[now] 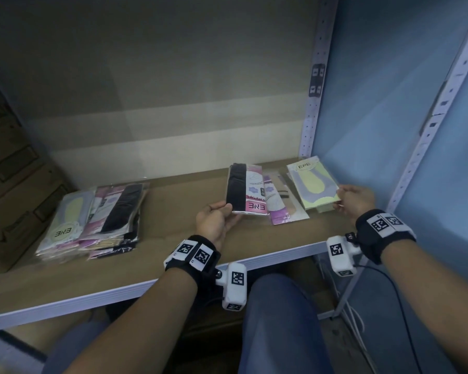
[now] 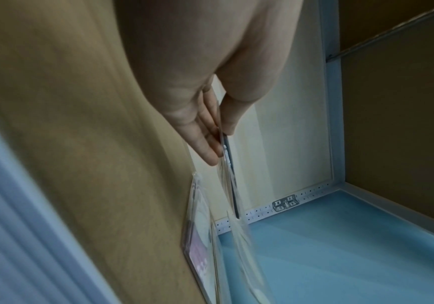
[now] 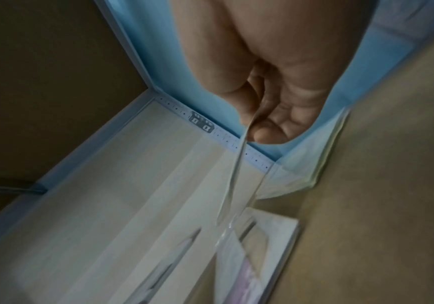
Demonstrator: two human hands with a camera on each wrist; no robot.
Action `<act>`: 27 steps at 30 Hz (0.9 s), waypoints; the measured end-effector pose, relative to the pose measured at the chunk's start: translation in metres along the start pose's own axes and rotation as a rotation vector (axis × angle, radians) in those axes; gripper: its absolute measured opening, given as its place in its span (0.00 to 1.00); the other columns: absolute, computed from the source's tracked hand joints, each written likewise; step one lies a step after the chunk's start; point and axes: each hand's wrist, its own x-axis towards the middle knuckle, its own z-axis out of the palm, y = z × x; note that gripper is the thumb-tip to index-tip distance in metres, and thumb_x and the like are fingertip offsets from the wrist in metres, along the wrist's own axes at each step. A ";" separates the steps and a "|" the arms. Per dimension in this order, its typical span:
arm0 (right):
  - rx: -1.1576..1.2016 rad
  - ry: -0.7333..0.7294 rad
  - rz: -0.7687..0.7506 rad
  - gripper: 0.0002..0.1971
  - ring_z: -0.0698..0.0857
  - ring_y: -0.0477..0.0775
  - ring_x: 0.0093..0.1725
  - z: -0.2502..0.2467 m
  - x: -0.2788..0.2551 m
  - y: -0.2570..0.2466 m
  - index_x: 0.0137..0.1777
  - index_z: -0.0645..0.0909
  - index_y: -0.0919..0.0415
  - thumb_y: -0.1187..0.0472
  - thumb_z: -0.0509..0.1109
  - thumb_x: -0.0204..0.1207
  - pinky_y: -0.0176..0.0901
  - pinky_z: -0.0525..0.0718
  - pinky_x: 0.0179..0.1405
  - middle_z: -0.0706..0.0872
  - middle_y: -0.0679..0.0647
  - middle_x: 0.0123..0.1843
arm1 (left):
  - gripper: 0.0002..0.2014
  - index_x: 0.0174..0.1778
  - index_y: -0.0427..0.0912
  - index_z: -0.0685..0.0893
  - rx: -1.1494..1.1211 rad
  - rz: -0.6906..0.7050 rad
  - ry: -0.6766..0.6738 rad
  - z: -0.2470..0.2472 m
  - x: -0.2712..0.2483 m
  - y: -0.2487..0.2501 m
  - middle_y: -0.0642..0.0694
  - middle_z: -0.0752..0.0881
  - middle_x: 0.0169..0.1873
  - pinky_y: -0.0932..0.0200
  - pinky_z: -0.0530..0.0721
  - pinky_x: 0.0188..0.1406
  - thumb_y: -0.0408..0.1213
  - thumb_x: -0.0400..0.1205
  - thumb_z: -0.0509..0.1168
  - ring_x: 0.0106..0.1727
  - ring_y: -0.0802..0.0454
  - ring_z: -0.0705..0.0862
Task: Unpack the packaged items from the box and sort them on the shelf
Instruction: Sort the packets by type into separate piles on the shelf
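Wrist views blurred, left hand (image 1: 214, 221) pinching a black-sock packet (image 1: 245, 188), right hand (image 1: 355, 199) pinching a yellow-sock packet (image 1: 312, 186) (both above the shelf (image 1: 173, 211)), packet stack (image 1: 97, 220) lying at left.

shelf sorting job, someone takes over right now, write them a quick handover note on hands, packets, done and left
Left hand: pinches the black-and-pink packet by its near end, lifted over the shelf.
Right hand: holds the yellow-green packet at its right edge, above the loose packets on the right.
Done: a mixed pile lies on the left of the shelf.
Left: place both held packets, then sort the loose right-hand ones. The box is not in view, so what remains in it cannot be told.
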 end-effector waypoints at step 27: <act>-0.710 0.068 -0.110 0.21 0.74 0.71 0.69 0.002 0.023 -0.001 0.66 0.80 0.63 0.56 0.61 0.76 0.54 0.70 0.72 0.80 0.67 0.67 | 0.07 0.46 0.34 0.77 0.057 -0.022 0.009 -0.016 0.012 -0.012 0.34 0.82 0.48 0.46 0.88 0.52 0.18 0.80 0.63 0.50 0.42 0.85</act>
